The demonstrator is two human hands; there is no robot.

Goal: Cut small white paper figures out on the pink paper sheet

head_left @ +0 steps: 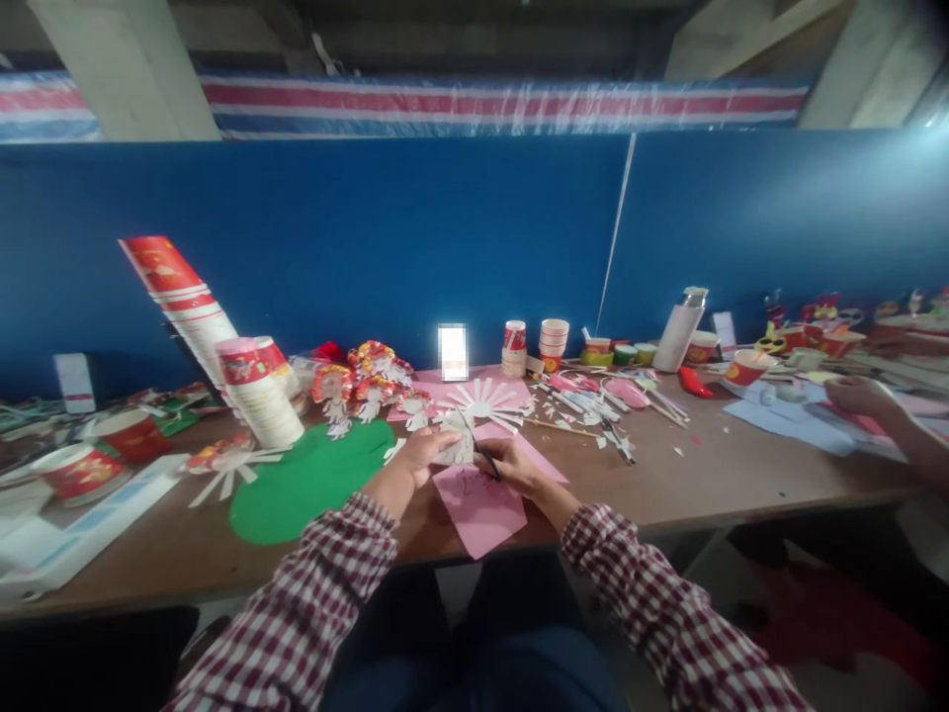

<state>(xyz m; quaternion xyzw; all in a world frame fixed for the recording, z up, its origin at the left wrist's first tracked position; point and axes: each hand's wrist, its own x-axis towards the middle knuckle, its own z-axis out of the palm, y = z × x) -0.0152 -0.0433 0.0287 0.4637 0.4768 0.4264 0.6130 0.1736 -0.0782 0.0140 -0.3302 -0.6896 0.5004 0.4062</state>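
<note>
Between the fingers of my left hand [421, 455] is a small piece of white paper [458, 445]. My right hand [515, 465] is closed around dark-handled scissors [485, 459], whose blades reach up to the paper's right side. Fine outlines on the paper are too small to read. Below both hands lies a pink sheet [481, 504] with dark marks drawn on it. Just beyond them a white paper cup cut into splayed strips [485, 398] rests on more pink paper. Left of my left hand is a green paper shape [311, 485].
Tall stacked paper cups [259, 396] lean at the left, beside paper figures with colourful manes [371, 381]. Pens and scraps [600, 400] lie to the right, with a white thermos [680, 331] behind. Another person's hand [864, 398] is over papers at far right. A blue partition [415, 227] borders the table.
</note>
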